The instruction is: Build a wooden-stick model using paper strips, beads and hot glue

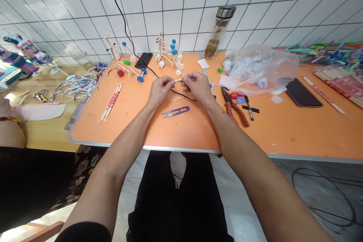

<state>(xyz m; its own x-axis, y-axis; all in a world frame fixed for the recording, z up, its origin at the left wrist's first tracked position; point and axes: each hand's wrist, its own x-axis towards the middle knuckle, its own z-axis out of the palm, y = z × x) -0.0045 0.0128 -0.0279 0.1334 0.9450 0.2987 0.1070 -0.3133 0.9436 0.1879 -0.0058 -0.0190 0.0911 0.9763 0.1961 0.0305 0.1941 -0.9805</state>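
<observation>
My left hand (161, 90) and my right hand (196, 86) meet above the orange table (141, 124), pinching a short thin wooden stick (178, 80) between their fingertips. A black cable (184, 96) runs just beneath my hands. Below them lie purple-handled thread snips (176, 112), and a loose wooden stick (178, 98) rests near my right hand. Red-handled pliers (235, 107) lie to the right of my right hand. Beyond my hands stand two stick models (168, 55) with blue and white bottle-cap ends.
A second stick model (121, 62), a phone (143, 60), and wrapped chopsticks (111, 102) are on the table. A plastic bag (261, 70), glass bottle (219, 32), and another phone (303, 92) lie right. A co-worker's forearm (11, 128) rests on a wooden table at left.
</observation>
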